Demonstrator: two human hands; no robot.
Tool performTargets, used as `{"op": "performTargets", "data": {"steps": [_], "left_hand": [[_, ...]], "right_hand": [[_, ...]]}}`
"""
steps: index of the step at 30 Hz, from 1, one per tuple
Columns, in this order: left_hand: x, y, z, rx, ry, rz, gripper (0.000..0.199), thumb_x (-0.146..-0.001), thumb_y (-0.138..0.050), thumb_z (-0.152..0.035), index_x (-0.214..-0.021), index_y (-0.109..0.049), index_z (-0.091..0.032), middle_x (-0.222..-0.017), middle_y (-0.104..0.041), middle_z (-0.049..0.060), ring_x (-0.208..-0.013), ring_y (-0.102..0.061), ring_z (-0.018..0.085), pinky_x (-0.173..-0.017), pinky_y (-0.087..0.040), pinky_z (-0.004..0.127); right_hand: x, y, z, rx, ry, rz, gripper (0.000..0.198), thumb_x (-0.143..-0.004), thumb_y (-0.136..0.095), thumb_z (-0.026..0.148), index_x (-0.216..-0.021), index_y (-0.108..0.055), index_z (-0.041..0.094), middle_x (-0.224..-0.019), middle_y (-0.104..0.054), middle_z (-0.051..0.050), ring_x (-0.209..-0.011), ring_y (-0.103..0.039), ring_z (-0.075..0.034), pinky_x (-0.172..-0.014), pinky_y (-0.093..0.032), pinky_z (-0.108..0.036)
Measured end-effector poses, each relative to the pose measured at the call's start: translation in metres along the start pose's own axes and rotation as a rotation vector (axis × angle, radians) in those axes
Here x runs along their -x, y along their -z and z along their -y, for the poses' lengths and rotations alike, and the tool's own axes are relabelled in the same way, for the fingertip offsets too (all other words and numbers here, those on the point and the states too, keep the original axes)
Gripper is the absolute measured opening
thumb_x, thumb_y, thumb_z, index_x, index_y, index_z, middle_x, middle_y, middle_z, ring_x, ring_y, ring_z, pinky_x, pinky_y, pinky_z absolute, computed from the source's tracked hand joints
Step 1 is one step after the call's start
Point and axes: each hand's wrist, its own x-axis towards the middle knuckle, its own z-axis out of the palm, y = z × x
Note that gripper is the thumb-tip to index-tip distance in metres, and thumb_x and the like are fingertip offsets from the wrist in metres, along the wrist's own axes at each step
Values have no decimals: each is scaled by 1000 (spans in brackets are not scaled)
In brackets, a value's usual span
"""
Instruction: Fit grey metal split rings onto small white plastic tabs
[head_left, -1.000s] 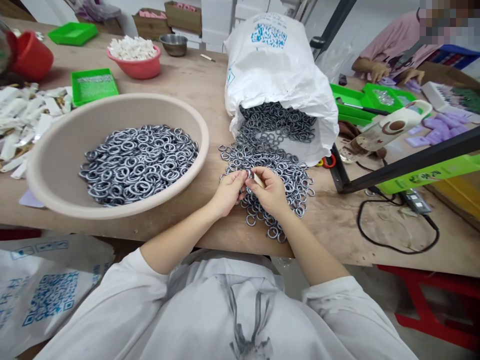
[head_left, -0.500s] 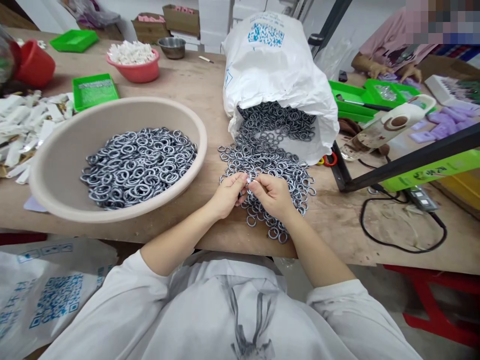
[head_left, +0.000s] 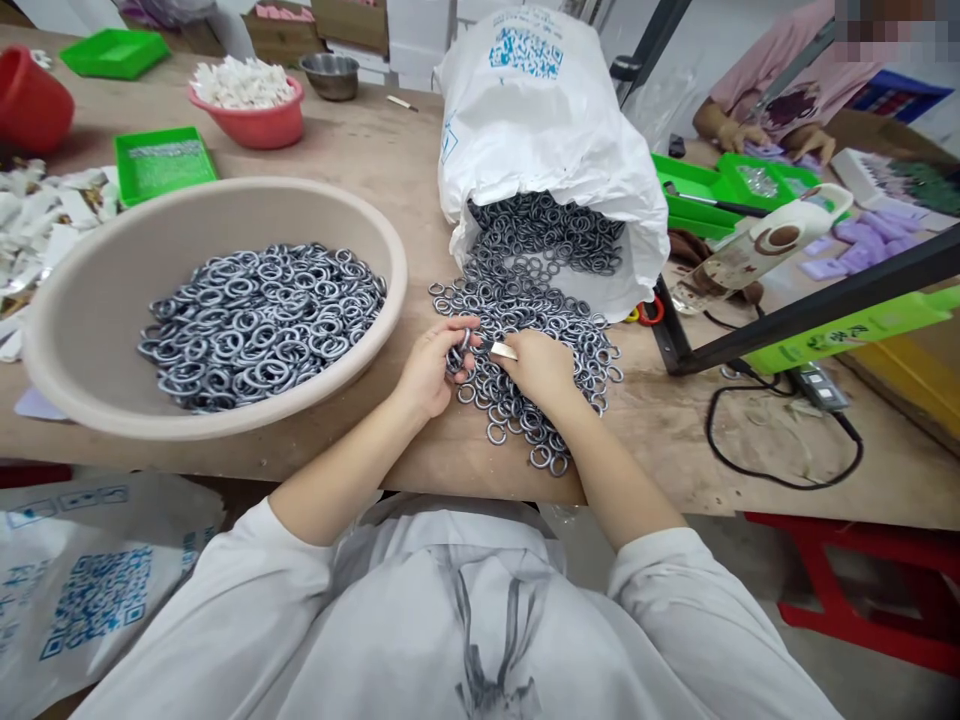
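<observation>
My left hand (head_left: 433,368) has its fingers curled around a few dark grey rings (head_left: 458,352). My right hand (head_left: 541,368) grips a small flat tool with a pale blade-like end (head_left: 503,350); its exact kind is unclear. Both hands are just above a loose pile of grey rings (head_left: 551,322) on the table. The pile spills out of a white sack (head_left: 540,120) lying on its side behind my hands. To the left, a big beige basin (head_left: 82,320) contains many of the same rings.
A black metal frame (head_left: 787,335) with a green strip, a bottle (head_left: 776,240) and a black cable (head_left: 712,420) are on the right. White parts (head_left: 71,215), green trays (head_left: 161,165) and a pink bowl (head_left: 251,120) lie left. Across the table, a person in pink handles lilac pieces.
My hands have moved apart from each other. Rings now show in my left hand, and the pale tool end shows in my right. The view has shifted slightly.
</observation>
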Motion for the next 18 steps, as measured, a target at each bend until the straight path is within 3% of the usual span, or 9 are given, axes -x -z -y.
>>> {"op": "performTargets", "data": {"steps": [3, 7, 14, 18], "left_hand": [[-1, 0, 2, 42, 104, -41, 16, -76, -60, -30, -82, -59, -15, -70, -59, -1, -46, -50, 5, -35, -27, 16], [0, -3, 10, -130, 29, -41, 22, -72, -71, -32, -75, -55, -17, -59, -52, -5, -42, -43, 4, -35, -21, 17], [1, -4, 26, -394, -130, 63, 29, -74, -75, -40, -81, -63, -15, -53, -46, -7, -43, -34, 4, -41, -23, 19], [3, -5, 26, -361, -166, 137, 33, -77, -71, -46, -75, -56, -17, -53, -42, -8, -44, -35, 5, -41, -25, 19]], "right_hand": [[-3, 2, -8, -145, -7, -20, 32, -91, -52, 42, -74, -68, 20, -77, -67, -7, -68, -53, -18, -59, -24, -29], [-5, 2, -28, -428, 10, -2, 39, -90, -50, 41, -59, -56, 18, -55, -51, 0, -55, -42, -13, -56, -23, -28], [0, -8, -22, -1033, 75, 94, 50, -82, -56, 65, -64, -52, 19, -55, -46, 3, -51, -36, -10, -51, -28, -25], [9, -6, -6, -1059, 124, -17, 54, -81, -57, 69, -62, -48, 20, -55, -41, 4, -54, -35, -10, -53, -30, -25]]}}
